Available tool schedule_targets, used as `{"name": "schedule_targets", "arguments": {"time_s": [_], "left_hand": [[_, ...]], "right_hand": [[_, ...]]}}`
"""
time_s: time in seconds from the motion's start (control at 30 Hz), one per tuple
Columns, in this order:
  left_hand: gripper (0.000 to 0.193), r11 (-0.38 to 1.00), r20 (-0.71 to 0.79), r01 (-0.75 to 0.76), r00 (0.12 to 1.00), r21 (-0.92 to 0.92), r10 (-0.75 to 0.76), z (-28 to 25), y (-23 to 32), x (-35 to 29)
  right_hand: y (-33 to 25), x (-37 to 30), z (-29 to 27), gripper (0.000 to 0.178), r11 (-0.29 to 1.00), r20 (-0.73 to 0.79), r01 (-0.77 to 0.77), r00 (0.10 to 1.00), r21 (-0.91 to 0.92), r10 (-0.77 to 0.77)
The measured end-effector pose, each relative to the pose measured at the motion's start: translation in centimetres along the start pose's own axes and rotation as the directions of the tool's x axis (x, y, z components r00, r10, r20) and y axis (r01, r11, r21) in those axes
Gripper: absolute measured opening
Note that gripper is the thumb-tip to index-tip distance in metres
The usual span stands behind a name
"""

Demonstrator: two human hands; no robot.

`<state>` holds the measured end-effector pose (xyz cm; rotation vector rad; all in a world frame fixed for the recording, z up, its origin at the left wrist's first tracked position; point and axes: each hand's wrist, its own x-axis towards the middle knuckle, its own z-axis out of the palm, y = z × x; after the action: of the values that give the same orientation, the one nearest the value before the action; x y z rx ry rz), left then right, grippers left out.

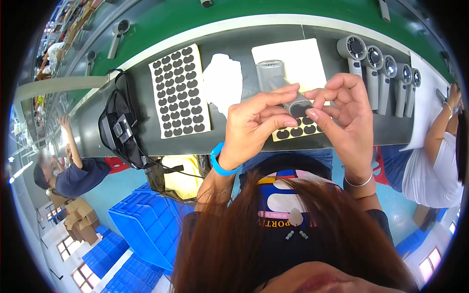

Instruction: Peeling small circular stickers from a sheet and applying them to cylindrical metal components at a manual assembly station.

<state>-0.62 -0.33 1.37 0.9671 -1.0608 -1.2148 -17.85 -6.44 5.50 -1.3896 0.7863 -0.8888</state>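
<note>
A grey handheld fan [271, 73] lies in front of me, its handle end tilted up toward me. My left hand [251, 124] is closed round the handle near that end, thumb below and fingers above. A dark sticker-like patch [301, 109] covers the end face. My right hand [348, 115] pinches at the right rim of this end, its thumb at the patch's edge and its other fingers curled. Beneath both hands, partly hidden, is a yellowish sheet of dark stickers [295, 133].
To the left are a larger sticker sheet [179, 93], a white cloth [223, 80] and a black bag [118, 127]. Several grey fans [372, 73] stand in a row at right. Beyond the table runs a green conveyor belt [273, 10]. People sit on both sides.
</note>
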Motion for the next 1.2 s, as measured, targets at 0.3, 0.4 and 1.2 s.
{"name": "schedule_targets", "arguments": {"time_s": [0.3,0.4,1.2], "left_hand": [[0.031,1.0,-0.003,0.003,1.0,0.006,-0.003,-0.11,-0.16,0.11],[0.03,1.0,0.002,0.002,1.0,-0.006,-0.002,-0.18,-0.34,0.23],[0.027,0.999,-0.044,0.015,0.999,-0.048,-0.017,0.42,-0.23,-0.12]], "right_hand": [[-0.11,0.02,0.03,0.041,0.999,-0.017,-0.04,0.999,0.031,0.041],[0.0,0.09,-0.24,0.041,0.998,-0.01,-0.046,0.999,0.047,0.047],[-0.59,-0.17,0.4,0.041,0.995,-0.039,-0.046,0.998,-0.094,0.043]]}}
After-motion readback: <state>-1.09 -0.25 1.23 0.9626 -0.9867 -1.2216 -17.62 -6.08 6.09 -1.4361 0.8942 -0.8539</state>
